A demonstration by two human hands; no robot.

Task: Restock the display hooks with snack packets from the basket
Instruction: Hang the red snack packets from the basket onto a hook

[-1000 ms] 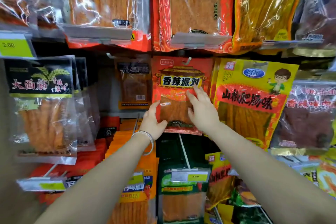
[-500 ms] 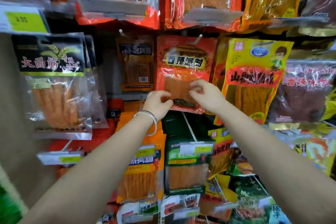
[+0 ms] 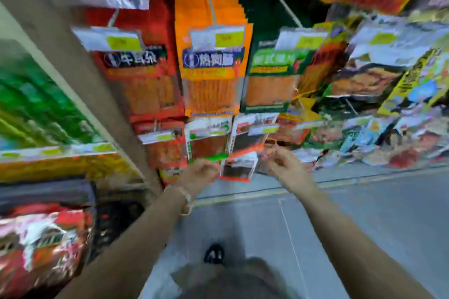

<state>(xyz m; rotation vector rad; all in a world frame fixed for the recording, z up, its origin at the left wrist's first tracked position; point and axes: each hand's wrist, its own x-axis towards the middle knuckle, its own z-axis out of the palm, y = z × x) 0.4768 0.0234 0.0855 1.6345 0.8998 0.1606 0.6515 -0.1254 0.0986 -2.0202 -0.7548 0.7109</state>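
The snack packets (image 3: 41, 238) sit in what looks like the basket (image 3: 114, 221), nearest you, lower left. Your left hand (image 3: 200, 173) and right hand (image 3: 284, 165) curl by the display's bottom edge; blur hides whether either grip pinches anything. Lift one packet by its top, hole facing the hooks (image 3: 289, 9).

A shop, hanging snack packets (image 3: 211, 73), price tags (image 3: 218, 37) on hooks

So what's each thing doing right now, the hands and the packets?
left hand: fingers curled, grip too blurred to tell
right hand: fingers curled, grip unclear
orange packets: hanging on a hook, many deep
small red-edged packet: upright between the hands
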